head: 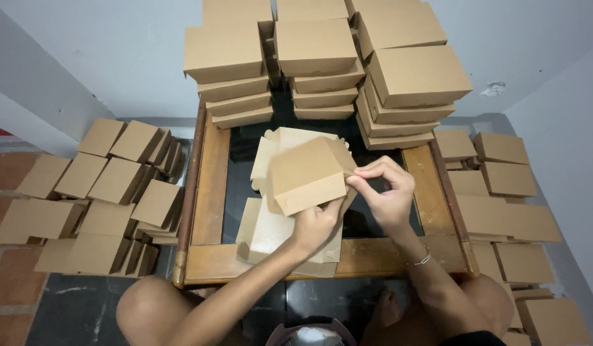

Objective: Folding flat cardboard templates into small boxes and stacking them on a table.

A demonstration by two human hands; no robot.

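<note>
Head view: half-folded cardboard box, held above the flat blanks on the wooden table. Left hand grips its lower corner; right hand pinches the side flap. Risk: an uneven pinch may crease the flap.

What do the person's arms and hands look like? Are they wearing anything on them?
Both arms are bare, with no sleeves and no gloves. The right hand has a thin, light-coloured bracelet around the wrist. The left hand has nothing on its wrist or fingers that shows. No rings or watch can be seen.
</note>
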